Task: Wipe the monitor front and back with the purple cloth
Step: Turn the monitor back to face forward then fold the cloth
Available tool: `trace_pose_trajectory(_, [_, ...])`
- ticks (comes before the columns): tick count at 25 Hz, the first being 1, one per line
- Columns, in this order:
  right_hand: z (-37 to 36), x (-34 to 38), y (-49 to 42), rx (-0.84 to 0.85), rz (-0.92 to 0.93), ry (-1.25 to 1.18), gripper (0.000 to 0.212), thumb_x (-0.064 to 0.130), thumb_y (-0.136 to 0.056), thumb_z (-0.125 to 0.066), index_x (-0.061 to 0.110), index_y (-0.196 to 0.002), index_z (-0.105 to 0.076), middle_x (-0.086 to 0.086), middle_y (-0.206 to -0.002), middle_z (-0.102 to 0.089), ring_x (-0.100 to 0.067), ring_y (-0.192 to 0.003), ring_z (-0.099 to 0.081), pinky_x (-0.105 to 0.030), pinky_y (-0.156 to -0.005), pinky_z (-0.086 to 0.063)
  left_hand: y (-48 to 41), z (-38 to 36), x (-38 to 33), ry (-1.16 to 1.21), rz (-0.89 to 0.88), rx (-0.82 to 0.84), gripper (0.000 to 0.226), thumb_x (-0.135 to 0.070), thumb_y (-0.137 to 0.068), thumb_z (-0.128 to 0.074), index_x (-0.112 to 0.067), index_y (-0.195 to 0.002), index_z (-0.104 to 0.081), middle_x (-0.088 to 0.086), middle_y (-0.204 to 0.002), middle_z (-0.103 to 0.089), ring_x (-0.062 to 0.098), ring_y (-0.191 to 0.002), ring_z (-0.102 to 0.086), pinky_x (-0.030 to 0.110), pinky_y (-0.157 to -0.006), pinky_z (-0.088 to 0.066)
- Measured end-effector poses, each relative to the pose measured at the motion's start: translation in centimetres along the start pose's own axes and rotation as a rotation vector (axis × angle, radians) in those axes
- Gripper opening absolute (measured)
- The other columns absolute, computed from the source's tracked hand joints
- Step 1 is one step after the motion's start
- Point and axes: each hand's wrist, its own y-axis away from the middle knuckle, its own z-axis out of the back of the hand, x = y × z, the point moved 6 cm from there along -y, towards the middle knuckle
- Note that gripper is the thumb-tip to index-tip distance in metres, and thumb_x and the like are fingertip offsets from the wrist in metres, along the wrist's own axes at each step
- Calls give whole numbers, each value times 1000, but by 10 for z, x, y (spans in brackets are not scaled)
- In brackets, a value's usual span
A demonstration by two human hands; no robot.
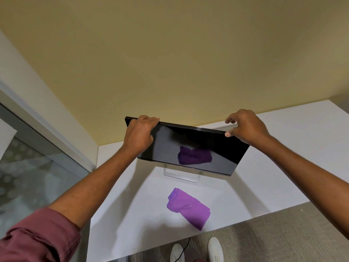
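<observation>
On the tabletop [283, 144]: monitor [198, 148], cloth's reflection on screen.
Left grip [140, 133]: clamped over monitor's top edge, steadying.
Right grip [243, 127]: loosely spread at top corner.
Purple cloth [188, 208]: crumpled before stand, unused.

Bright, even overhead light; soft shadows; wide-angle bending at the edges.

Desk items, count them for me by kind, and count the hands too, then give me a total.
Monitor: 1
Purple cloth: 1
Hands: 2, left hand and right hand, both at the monitor's top edge
Total: 4
</observation>
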Motion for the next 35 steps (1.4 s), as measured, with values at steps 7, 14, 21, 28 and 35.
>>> trace_pose_trajectory(7, [4, -5, -26, -36, 22, 11, 54, 28, -74, -99, 18, -123, -78, -7, -117, -71, -30, -121, -59, -41, -79, -51, 14, 10, -6, -13, 86, -20, 64, 15, -61, -54, -15, -115, -73, -6, -106, -78, 28, -99, -64, 40, -71, -50])
trace_pose_trajectory(14, [3, -2, -48, -62, 68, -3, 48, 25, -76, -97, 17, -119, -79, -7, -116, -72, -30, -118, -62, -40, -79, -51, 28, 15, -14, -57, 145, -9, 60, 14, -64, -56, -18, -111, -72, -8, -101, -78, 26, -96, -62, 39, -73, -47])
trace_pose_trajectory(21, [3, 1, -66, -60, 123, 19, 48, 26, -76, -97, 16, -119, -79, -8, -117, -72, -30, -121, -61, -41, -80, -52, 37, 18, -24, -119, 187, 11, 49, 11, -64, -51, -20, -99, -66, -10, -83, -69, 22, -87, -56, 35, -66, -41])
trace_pose_trajectory(28, [4, 6, -79, -37, 159, 32, 49, 25, -76, -97, 15, -119, -79, -9, -117, -72, -32, -119, -63, -45, -83, -57, 45, 20, -38, -149, 234, -42, 46, 12, -62, -49, -18, -94, -64, -10, -77, -63, 23, -80, -52, 33, -69, -30])
trace_pose_trajectory(35, [1, 2, -83, -31, 182, 0, 44, 25, -78, -96, 15, -118, -79, -8, -116, -72, -31, -119, -63, -40, -80, -52, 47, 15, -40, -166, 273, -34, 56, 11, -66, -56, -20, -110, -70, -11, -95, -73, 24, -88, -57, 35, -75, -37])
